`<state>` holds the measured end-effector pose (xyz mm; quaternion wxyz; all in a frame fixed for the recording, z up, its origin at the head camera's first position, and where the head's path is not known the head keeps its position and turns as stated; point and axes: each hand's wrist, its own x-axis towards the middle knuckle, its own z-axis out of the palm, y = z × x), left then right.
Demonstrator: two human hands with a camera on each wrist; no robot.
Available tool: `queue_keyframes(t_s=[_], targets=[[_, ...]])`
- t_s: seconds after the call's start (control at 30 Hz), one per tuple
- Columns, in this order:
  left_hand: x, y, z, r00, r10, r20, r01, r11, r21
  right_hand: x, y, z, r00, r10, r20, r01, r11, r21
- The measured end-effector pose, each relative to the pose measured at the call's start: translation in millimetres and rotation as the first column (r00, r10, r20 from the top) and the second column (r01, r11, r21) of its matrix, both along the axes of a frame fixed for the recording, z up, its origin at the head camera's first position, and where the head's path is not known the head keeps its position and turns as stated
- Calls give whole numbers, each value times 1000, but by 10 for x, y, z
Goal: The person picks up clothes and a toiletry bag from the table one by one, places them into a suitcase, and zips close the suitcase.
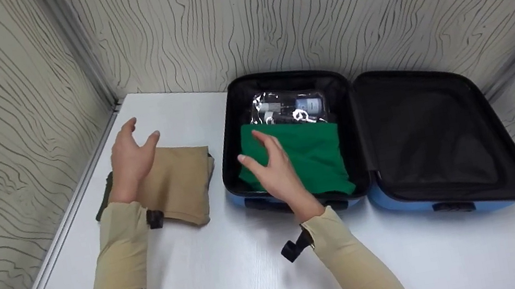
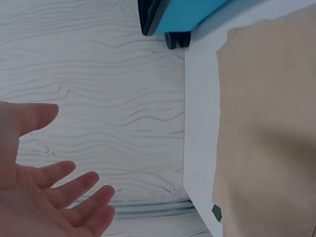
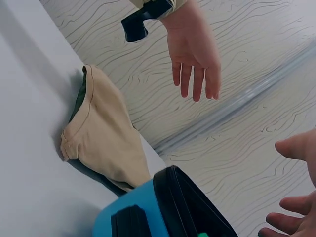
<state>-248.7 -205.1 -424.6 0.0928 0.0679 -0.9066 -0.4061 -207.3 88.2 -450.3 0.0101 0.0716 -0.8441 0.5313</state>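
Note:
My left hand point(image 1: 129, 159) hovers over the left end of a folded tan garment point(image 1: 179, 179), its thumb and fingers spread with nothing between them. Dark green cloth point(image 1: 105, 196) peeks out from beneath that garment. Over the left half of an opened blue suitcase point(image 1: 226, 173) hangs my right hand point(image 1: 275, 170), its fingers apart and holding nothing. Below it, folded green cloth point(image 1: 314, 153) lies inside the suitcase. Behind the cloth sits a clear pouch point(image 1: 284, 102) with small bottles. In the left wrist view, the tan garment point(image 2: 271, 123) is apart from the left hand point(image 2: 54, 192).
The suitcase's black-lined lid half point(image 1: 424, 131) lies opened flat to the right. A white table point(image 1: 240, 285) bears everything, with wood-patterned panels point(image 1: 292, 11) standing behind and at both sides. Each wrist wears a black camera mount point(image 1: 297, 248).

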Motion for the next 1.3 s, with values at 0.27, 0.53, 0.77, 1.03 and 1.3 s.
queue_keyframes(t_s=[0.27, 0.53, 0.77, 1.03, 1.3], targets=[[26, -236, 136, 999, 39, 12, -40, 998, 50, 8, -186, 3, 999, 34, -6, -33, 999, 19], [47, -361, 166, 997, 65, 31, -68, 993, 100, 46, -301, -15, 997, 71, -17, -71, 997, 23], [70, -388, 68, 994, 100, 34, -102, 992, 67, 96, -364, -8, 993, 113, -47, -113, 993, -18], [85, -392, -288, 985, 117, 125, -122, 992, 30, 179, -468, -62, 985, 164, -52, -167, 983, -75], [82, -481, -558, 972, 130, 195, -141, 989, 42, 233, -590, -178, 973, 228, -20, -229, 969, -91]])
